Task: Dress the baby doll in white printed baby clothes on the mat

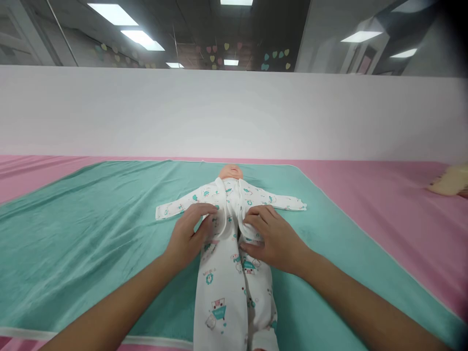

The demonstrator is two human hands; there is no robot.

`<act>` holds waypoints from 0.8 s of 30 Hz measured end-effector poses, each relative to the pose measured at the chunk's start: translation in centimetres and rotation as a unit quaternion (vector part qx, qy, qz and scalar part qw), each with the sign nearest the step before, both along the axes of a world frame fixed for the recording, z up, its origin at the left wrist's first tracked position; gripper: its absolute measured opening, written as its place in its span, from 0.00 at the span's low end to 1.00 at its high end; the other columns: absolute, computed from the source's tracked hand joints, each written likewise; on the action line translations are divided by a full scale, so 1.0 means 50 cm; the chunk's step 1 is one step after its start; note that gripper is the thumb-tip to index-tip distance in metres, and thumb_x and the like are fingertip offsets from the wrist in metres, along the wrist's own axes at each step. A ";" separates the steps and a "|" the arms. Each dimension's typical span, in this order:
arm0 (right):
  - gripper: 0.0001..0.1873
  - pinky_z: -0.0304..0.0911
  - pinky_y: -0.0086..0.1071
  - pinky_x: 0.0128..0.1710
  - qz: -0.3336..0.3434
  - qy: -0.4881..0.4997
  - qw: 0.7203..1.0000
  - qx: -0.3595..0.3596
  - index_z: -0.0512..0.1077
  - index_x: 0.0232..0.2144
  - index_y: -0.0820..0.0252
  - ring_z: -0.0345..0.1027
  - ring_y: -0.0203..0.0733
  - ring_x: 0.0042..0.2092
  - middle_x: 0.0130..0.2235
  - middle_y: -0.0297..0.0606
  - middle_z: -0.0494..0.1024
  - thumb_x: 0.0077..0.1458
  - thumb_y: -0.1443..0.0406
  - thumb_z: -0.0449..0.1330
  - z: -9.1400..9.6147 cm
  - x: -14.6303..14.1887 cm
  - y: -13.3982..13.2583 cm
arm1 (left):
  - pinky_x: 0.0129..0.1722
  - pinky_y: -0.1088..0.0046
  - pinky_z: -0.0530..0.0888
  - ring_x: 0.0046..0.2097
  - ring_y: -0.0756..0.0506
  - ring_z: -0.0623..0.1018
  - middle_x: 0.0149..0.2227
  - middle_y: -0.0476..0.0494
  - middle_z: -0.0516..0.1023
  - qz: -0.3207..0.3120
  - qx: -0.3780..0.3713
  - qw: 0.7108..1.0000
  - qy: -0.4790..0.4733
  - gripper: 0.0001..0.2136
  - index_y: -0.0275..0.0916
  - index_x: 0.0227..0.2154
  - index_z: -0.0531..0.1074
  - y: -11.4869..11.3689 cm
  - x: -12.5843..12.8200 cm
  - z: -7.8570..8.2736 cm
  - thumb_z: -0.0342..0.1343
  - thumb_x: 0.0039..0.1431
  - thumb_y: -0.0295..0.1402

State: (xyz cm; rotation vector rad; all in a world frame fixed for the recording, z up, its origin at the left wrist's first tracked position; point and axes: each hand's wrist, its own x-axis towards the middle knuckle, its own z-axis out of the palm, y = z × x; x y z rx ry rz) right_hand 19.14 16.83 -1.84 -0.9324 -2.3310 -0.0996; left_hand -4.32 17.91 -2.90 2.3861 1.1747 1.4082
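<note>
A baby doll lies on its back, its head (231, 171) at the far end. It wears a white printed baby jacket (197, 198) with its sleeves spread to both sides, and white printed trousers (219, 302). The two jacket fronts lie apart over a matching printed top (231, 187). My left hand (188, 239) is at the left front, thumb and fingertips close together on the cloth. Over the right front rests my right hand (276, 239), fingers bent and its thumb apart, lower down near the trousers' waist. The undersides of my fingers are hidden.
Beneath the doll is a green blanket (109, 243) with a pale edge, spread on a pink cover (383, 219). A white wall or panel (219, 114) stands behind. At the far right, a pale, blurred object (449, 180) lies on the pink cover, partly out of view.
</note>
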 end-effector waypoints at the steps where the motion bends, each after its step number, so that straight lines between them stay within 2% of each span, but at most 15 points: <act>1: 0.16 0.62 0.46 0.45 -0.007 0.004 1.000 -0.001 0.65 0.41 0.57 0.61 0.48 0.45 0.44 0.42 0.68 0.49 0.61 0.61 -0.001 -0.002 -0.003 | 0.52 0.65 0.68 0.51 0.46 0.71 0.47 0.43 0.73 0.001 -0.011 1.000 0.014 0.10 0.41 0.41 0.70 0.005 -0.001 -0.002 0.45 0.63 0.29; 5: 0.12 0.63 0.46 0.46 -0.037 0.022 0.999 0.005 0.65 0.41 0.56 0.62 0.49 0.48 0.46 0.43 0.68 0.52 0.68 0.56 -0.009 -0.013 -0.016 | 0.59 0.61 0.62 0.60 0.44 0.63 0.57 0.42 0.66 -0.035 -0.019 0.996 0.086 0.14 0.41 0.50 0.68 0.010 0.009 -0.010 0.45 0.64 0.32; 8: 0.11 0.63 0.46 0.46 -0.027 0.025 0.999 0.012 0.65 0.41 0.54 0.64 0.48 0.47 0.46 0.41 0.70 0.54 0.70 0.53 -0.013 -0.013 -0.018 | 0.63 0.54 0.52 0.64 0.43 0.55 0.62 0.43 0.58 -0.067 -0.012 0.984 0.167 0.19 0.44 0.57 0.61 0.004 0.022 -0.007 0.45 0.64 0.34; 11: 0.07 0.64 0.43 0.45 -0.015 0.042 0.999 0.003 0.67 0.37 0.54 0.65 0.45 0.45 0.44 0.38 0.72 0.56 0.69 0.52 -0.014 -0.007 -0.011 | 0.63 0.51 0.45 0.65 0.42 0.52 0.64 0.45 0.54 -0.090 -0.007 0.966 0.241 0.20 0.46 0.59 0.58 -0.001 0.029 0.003 0.44 0.64 0.35; 14: 0.06 0.64 0.42 0.45 0.003 0.083 0.996 -0.016 0.67 0.36 0.54 0.66 0.43 0.45 0.43 0.37 0.72 0.57 0.68 0.53 -0.018 -0.001 0.002 | 0.63 0.51 0.44 0.65 0.42 0.52 0.64 0.46 0.53 -0.094 0.003 0.959 0.267 0.20 0.47 0.59 0.58 -0.005 0.030 0.013 0.43 0.65 0.35; 18: 0.09 0.63 0.43 0.49 0.026 0.142 0.989 -0.024 0.67 0.41 0.54 0.63 0.43 0.49 0.46 0.40 0.70 0.58 0.67 0.52 -0.031 0.001 0.018 | 0.63 0.51 0.42 0.64 0.43 0.53 0.64 0.46 0.54 -0.100 0.023 0.953 0.285 0.20 0.47 0.59 0.59 -0.010 0.033 0.017 0.42 0.65 0.33; 21: 0.11 0.62 0.43 0.52 0.039 0.181 0.983 0.000 0.66 0.44 0.54 0.61 0.43 0.53 0.51 0.42 0.67 0.59 0.68 0.50 -0.034 -0.005 0.027 | 0.63 0.51 0.41 0.65 0.43 0.53 0.63 0.48 0.56 -0.106 0.031 0.950 0.292 0.19 0.46 0.58 0.61 -0.011 0.036 0.016 0.41 0.65 0.33; 24: 0.11 0.61 0.42 0.52 0.056 0.187 0.980 0.030 0.66 0.43 0.54 0.61 0.43 0.54 0.54 0.41 0.64 0.59 0.68 0.49 -0.021 -0.025 0.043 | 0.63 0.52 0.41 0.64 0.43 0.53 0.62 0.47 0.58 -0.104 0.038 0.953 0.283 0.20 0.45 0.59 0.59 -0.010 0.037 0.014 0.41 0.65 0.33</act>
